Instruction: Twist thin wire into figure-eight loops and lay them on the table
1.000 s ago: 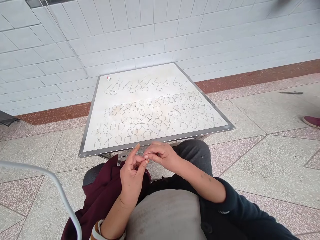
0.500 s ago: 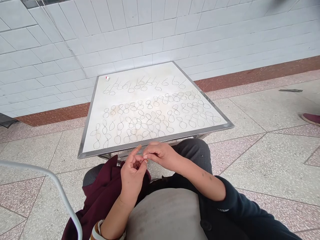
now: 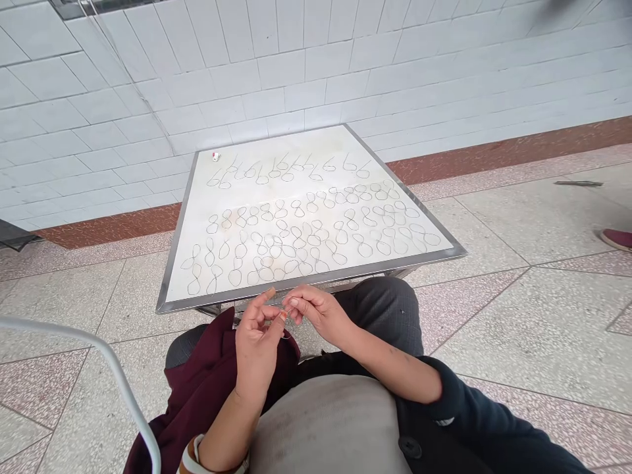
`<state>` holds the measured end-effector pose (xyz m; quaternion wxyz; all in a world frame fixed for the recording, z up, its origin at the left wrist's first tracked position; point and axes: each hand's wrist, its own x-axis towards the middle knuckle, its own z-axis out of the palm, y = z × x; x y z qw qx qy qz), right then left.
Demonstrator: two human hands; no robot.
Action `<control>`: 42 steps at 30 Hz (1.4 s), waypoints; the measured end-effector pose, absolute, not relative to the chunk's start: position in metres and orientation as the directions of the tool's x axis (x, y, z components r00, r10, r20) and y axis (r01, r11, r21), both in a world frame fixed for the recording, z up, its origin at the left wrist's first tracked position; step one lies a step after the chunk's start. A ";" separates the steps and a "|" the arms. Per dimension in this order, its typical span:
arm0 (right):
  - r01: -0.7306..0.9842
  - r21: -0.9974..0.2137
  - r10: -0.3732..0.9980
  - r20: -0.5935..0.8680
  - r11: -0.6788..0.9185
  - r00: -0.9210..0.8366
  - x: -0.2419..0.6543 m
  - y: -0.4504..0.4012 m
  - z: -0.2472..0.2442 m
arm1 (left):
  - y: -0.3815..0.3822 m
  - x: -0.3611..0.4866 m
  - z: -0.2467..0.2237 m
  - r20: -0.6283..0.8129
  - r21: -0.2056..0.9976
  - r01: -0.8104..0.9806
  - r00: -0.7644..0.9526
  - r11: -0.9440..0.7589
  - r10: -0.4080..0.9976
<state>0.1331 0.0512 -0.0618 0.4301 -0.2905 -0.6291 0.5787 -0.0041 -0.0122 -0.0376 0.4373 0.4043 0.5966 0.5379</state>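
Observation:
Just off the near edge of the table [image 3: 202,299], both hands meet over my lap. My left hand [image 3: 257,345] pinches a thin wire [image 3: 286,337] between thumb and fingers, with its index finger, tan-wrapped at the tip, stretched out. My right hand [image 3: 316,311] has thumb and forefinger closed on the same wire close to the left fingertips. Part of a curved loop shows below the fingers; the rest is hidden. On the white tabletop lie many thin wires bent into figure-eight loops [image 3: 297,208], and farther back a row of single loops with straight tails [image 3: 348,162].
A small red-and-white object [image 3: 216,157] sits at the table's far left corner. Behind stands a white tiled wall [image 3: 276,72]. A grey metal tube [image 3: 118,375] curves at lower left. Dark red cloth [image 3: 202,375] covers my left leg. Someone's shoe [image 3: 616,238] shows at far right.
My right hand has shifted slightly right and its fingers have drawn a little away from the left fingertips. More of the wire loop shows beneath. The view has moved slightly.

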 end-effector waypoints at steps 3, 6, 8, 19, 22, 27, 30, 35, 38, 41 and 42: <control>-0.091 -0.973 0.863 0.230 0.213 -0.450 0.132 0.051 -0.065 | -0.012 -0.001 -0.037 -0.092 0.995 0.018 -0.269 0.100 0.959; -0.020 -0.958 0.847 0.261 0.285 -0.463 0.134 0.053 -0.064 | -0.013 0.003 -0.035 -0.085 0.994 0.037 -0.276 0.098 0.957; 0.014 -0.950 0.838 0.269 0.313 -0.474 0.135 0.055 -0.061 | -0.013 0.005 -0.033 -0.078 0.994 0.049 -0.275 0.095 0.958; 0.194 -0.873 0.786 0.281 0.448 -0.551 0.141 0.055 -0.053 | -0.011 0.005 -0.045 -0.141 0.988 0.038 -0.196 0.152 0.970; 0.178 -0.886 0.793 0.274 0.429 -0.545 0.141 0.055 -0.053 | -0.011 0.004 -0.047 -0.161 0.985 0.029 -0.186 0.170 0.969; 0.219 -0.889 0.769 0.198 0.401 -0.607 0.141 0.056 -0.049 | -0.012 0.006 -0.051 -0.176 0.984 -0.033 -0.158 0.173 0.972; 0.247 -0.895 0.767 0.147 0.372 -0.625 0.141 0.057 -0.048 | -0.012 0.005 -0.054 -0.190 0.981 -0.057 -0.143 0.183 0.971; 0.199 -0.937 0.776 0.106 0.287 -0.622 0.143 0.058 -0.047 | -0.013 0.001 -0.058 -0.178 0.983 -0.065 -0.120 0.171 0.977; 0.169 -0.953 0.750 0.080 0.250 -0.656 0.146 0.059 -0.044 | -0.013 0.000 -0.059 -0.177 0.983 -0.071 -0.110 0.170 0.978; 0.199 -0.950 0.752 0.053 0.241 -0.657 0.149 0.060 -0.040 | -0.013 0.002 -0.056 -0.193 0.980 -0.063 -0.120 0.186 0.974; 0.209 -0.947 0.753 0.049 0.244 -0.656 0.150 0.060 -0.038 | -0.014 0.002 -0.055 -0.199 0.979 -0.066 -0.121 0.192 0.973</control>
